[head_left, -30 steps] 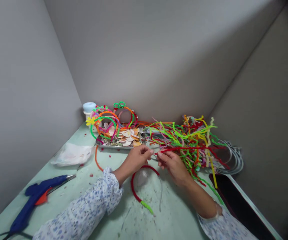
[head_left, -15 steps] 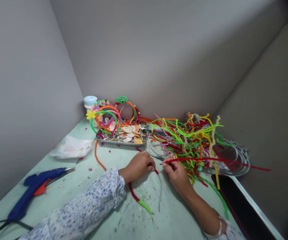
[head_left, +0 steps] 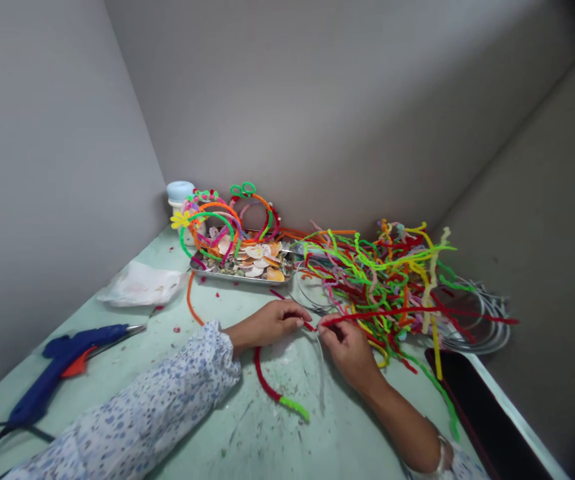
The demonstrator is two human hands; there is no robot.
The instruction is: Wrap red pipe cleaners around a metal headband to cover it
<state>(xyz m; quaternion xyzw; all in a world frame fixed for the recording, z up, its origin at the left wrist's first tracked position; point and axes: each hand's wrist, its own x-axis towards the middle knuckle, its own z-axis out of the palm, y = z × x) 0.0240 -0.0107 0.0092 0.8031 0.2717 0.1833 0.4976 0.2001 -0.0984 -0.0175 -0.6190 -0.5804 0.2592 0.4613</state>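
Note:
In the head view my left hand (head_left: 276, 323) is closed, its fingertips pinching a thin wire band near the end of its red fuzzy wrapping. From that spot a bare grey wire (head_left: 322, 377) hangs down toward me. Below my left wrist emerges a curved red length with a bright green end (head_left: 294, 407); my hand hides how it joins. My right hand (head_left: 350, 350) pinches a long red pipe cleaner (head_left: 382, 315), which stretches off to the right over the pile. Both hands' fingertips are close together, almost touching at the wire.
Behind my right hand lies a tangled pile of coloured pipe cleaners (head_left: 367, 267), with coiled grey wire (head_left: 487, 320) beside it. A metal tray (head_left: 237, 277) holds shells and finished headbands (head_left: 212, 213). At left are a blue glue gun (head_left: 47, 373) and plastic bag (head_left: 142, 283); at right, a phone (head_left: 482, 400).
My two hands have come closer together, the right one moving left with the red pipe cleaner. Its near end now meets the wire by my left fingertips. The view has shifted slightly.

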